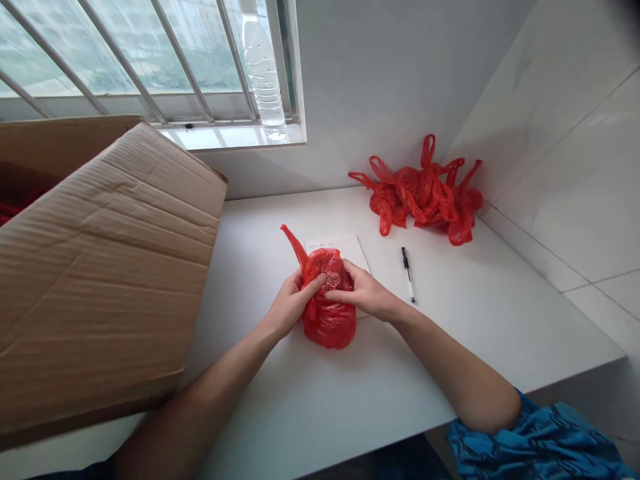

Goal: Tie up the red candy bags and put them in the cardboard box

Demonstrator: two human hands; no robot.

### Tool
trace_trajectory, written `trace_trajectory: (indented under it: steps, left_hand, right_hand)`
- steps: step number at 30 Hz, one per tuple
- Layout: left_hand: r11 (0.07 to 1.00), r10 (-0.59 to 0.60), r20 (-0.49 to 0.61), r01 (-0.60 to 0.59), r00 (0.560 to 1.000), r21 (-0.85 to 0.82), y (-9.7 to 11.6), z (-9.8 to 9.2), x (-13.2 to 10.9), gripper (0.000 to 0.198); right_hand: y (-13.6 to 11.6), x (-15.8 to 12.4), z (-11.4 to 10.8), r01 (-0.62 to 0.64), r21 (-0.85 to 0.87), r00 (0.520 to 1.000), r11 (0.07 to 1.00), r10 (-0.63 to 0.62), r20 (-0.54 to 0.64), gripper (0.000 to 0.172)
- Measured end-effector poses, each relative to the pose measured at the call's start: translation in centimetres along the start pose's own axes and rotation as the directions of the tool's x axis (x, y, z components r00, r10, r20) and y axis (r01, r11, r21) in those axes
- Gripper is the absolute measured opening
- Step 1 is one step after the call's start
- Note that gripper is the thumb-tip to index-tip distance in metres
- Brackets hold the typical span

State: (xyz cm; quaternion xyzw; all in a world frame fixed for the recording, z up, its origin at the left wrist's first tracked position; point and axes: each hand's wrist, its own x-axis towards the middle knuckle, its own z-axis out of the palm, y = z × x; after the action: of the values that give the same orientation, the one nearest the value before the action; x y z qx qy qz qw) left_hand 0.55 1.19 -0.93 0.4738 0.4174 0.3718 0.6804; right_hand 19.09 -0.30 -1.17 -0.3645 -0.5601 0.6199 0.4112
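Observation:
A red plastic bag with something inside is held between my two hands, low over the white table. My left hand grips its left side, the thumb pressed on the front. On the right side, my right hand has its fingers behind and its thumb across the front. Between the thumbs a round printed patch shows through the thin plastic; what the bag contains is otherwise hidden. One twisted handle sticks up to the left. Partly covered behind the bag lies a white sheet of paper with small marks along its top.
A black-capped pen lies right of the paper. Several knotted red bags are heaped against the back wall. A large open cardboard box stands at left, with red material inside. A clear bottle stands on the windowsill.

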Motion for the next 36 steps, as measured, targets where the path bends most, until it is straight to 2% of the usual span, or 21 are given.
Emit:
trace_trajectory:
  steps: [7, 13, 15, 22, 24, 27, 29, 31, 36]
  left_hand:
    - [0.985, -0.025, -0.047, 0.016, 0.999, -0.174, -0.3, 0.4, -0.1, 0.036]
    - [0.969, -0.068, 0.003, 0.067, 0.998, -0.237, -0.5, 0.3, 0.0, 0.036]
    - [0.967, -0.065, 0.018, 0.067, 0.998, -0.245, -0.5, 0.2, 0.0, 0.04]
    - [0.978, -0.04, 0.028, 0.045, 0.999, -0.203, -0.5, 0.1, 0.0, 0.039]
    - [0.983, -0.017, 0.002, 0.017, 1.0, -0.182, -0.4, 0.1, 0.0, 0.04]
    - [0.99, 0.031, -0.038, -0.036, 0.999, -0.14, -0.2, 0.2, 0.0, 0.044]
    - [0.992, 0.046, -0.05, -0.051, 0.998, -0.118, -0.2, 0.2, 0.0, 0.051]
    - [0.992, 0.038, -0.054, -0.044, 0.998, -0.117, -0.2, 0.1, 0.0, 0.056]
    - [0.989, -0.036, -0.073, 0.025, 0.997, -0.144, -0.6, -0.1, 0.3, 0.045]
  right_hand:
    - [-1.2, -0.2, -1.1, -0.019, 0.033, 0.999, 0.999, 0.018, 0.042, 0.051]
    - [-1.0, 0.0, -1.5, -0.034, 0.111, 0.998, 0.993, 0.029, 0.048, 0.075]
    - [-0.9, 0.1, -1.7, -0.039, 0.131, 0.998, 0.991, 0.033, 0.049, 0.077]
    - [-1.3, -0.2, -1.9, -0.035, 0.106, 0.997, 0.994, 0.027, 0.075, 0.07]
    - [-1.4, -0.2, -1.5, -0.017, 0.002, 1.0, 1.0, 0.017, 0.015, 0.065]
    - [-1.1, -0.1, -0.8, 0.023, -0.135, 0.987, 0.991, -0.044, -0.154, 0.052]
    - [-0.7, 0.1, -0.4, 0.052, -0.104, 0.976, 0.993, -0.073, -0.206, 0.042]
    - [-0.4, 0.3, -0.3, 0.065, -0.023, 0.978, 0.998, -0.068, -0.198, 0.037]
    - [-0.2, 0.4, -0.4, 0.047, 0.077, 0.984, 0.996, -0.033, -0.174, 0.037]
